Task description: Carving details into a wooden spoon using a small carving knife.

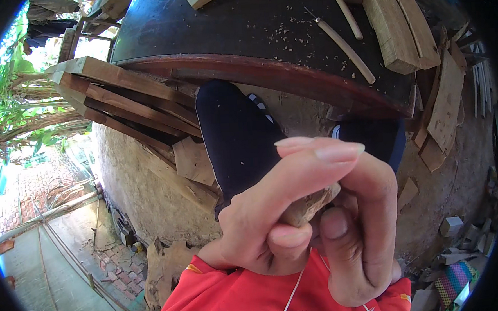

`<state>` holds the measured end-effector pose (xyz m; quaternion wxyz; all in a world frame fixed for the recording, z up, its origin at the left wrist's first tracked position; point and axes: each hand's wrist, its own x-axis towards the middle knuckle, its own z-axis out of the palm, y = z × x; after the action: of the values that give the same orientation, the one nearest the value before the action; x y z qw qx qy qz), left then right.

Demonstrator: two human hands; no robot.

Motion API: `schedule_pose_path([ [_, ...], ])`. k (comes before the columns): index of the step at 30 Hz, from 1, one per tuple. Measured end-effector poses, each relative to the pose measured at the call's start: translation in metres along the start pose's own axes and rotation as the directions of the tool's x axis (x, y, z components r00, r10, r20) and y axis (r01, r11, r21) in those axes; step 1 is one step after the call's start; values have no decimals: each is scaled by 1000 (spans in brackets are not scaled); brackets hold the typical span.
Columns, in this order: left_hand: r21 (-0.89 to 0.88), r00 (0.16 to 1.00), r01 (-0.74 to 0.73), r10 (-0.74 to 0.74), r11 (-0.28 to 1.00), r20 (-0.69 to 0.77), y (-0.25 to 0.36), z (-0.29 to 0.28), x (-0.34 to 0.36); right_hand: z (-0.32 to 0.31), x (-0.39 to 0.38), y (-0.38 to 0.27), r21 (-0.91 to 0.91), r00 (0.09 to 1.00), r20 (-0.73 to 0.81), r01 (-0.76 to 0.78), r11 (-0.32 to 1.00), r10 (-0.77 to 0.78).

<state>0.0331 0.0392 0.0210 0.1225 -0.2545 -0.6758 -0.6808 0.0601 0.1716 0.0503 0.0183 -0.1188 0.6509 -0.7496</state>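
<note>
A small brownish lump, apparently a piece of carved wood (pixel 308 207), is held up close in front of my chest. My left hand (pixel 263 216) grips it, its thumb pressed on the near end and its index finger arched over the top. My right hand (pixel 371 222) is curled round the right side of the piece, thumb bent in against it. The fingers of both hands hide most of the piece, and a small dark spot beside the right thumb is too covered to name.
Beyond my knees is a dark table (pixel 225 27) with a reddish edge, strewn with wood shavings. A wooden-handled carving tool (pixel 345 50) and another wooden handle (pixel 345 11) lie there beside thick wood blocks (pixel 391 30). Long planks (pixel 127 83) lean at left; boards (pixel 446 103) stand at right.
</note>
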Motion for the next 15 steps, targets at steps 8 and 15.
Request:
schedule_pose_path([
  [8,15,1000,-21,21,1000,5,-2,-1,-2,5,-7,11,132,998,-52,37,991,-31],
  [15,38,998,-56,56,998,6,-6,-1,-4,8,5,8,126,991,-85,116,985,-106],
])
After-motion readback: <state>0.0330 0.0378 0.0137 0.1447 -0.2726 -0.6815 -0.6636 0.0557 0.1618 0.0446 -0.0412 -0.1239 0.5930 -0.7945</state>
